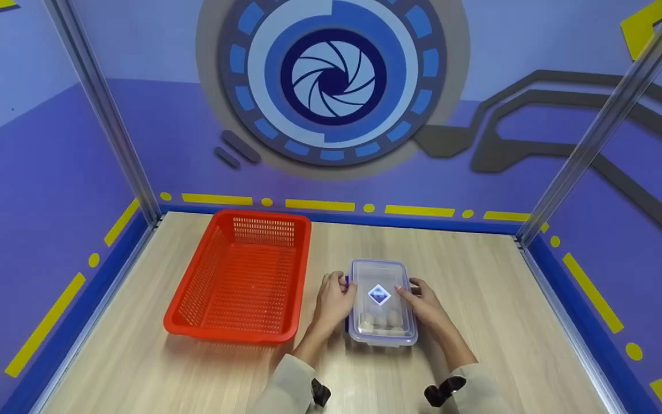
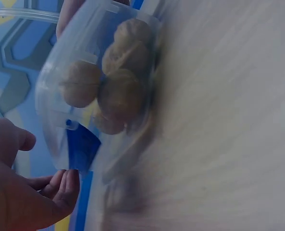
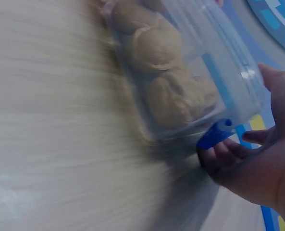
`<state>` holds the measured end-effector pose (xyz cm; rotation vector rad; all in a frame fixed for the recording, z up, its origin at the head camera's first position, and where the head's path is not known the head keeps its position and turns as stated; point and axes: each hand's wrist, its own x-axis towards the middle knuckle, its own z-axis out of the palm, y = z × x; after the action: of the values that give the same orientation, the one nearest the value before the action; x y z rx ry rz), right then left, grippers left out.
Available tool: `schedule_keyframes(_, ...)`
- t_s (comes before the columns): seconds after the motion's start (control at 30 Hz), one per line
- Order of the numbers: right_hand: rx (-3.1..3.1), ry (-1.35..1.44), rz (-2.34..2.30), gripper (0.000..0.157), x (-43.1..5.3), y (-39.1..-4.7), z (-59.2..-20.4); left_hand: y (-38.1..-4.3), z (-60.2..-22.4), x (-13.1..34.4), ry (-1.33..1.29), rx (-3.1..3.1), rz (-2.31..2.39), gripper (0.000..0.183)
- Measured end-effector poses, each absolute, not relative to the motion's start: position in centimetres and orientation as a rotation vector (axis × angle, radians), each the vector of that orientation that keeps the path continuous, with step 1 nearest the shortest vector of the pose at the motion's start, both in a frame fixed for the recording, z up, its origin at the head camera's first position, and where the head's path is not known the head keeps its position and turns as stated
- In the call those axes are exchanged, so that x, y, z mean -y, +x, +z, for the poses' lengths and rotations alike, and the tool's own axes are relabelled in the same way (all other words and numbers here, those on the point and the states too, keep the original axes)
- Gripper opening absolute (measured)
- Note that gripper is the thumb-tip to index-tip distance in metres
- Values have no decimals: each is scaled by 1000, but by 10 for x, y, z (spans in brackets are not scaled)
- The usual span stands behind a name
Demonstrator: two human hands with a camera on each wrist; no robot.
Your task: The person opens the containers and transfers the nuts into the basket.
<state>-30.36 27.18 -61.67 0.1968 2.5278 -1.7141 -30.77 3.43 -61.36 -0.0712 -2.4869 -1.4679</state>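
Note:
A clear plastic food container (image 1: 380,310) with a lid stands upright on the table. Through its walls show several round tan walnuts (image 2: 120,94), with seams and ridges. My left hand (image 1: 334,299) is at the left side, its curled fingertips on a blue latch (image 2: 80,147) that juts out from the box. On the opposite side, my right hand (image 1: 427,305) grips the container, thumb on the lid's edge and fingers under another blue latch (image 3: 215,134). A diamond-shaped label (image 1: 379,294) marks the lid. Both wrist views are partly blurred.
To the left of the container is a red plastic basket (image 1: 302,276) with perforated walls and floor. The wooden table (image 1: 469,276) is bordered by printed blue panels (image 1: 164,138) at the back and sides, with metal posts (image 1: 114,123) at the corners.

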Motion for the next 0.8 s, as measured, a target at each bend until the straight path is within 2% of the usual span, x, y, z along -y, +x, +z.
schedule_keyframes(0.17,-2594,230,-1742,55,-280,-299,-602,-301,-604,-35,-66,2601,-1402,46)
schedule_keyframes(0.33,-2628,214,-1712,34,-277,-293,-591,-297,-601,-34,-62,2651,-1387,43)
schedule_keyframes(0.8,-2634,222,-1646,26,-271,-292,-588,-301,-603,-30,-96,2666,-1518,32)
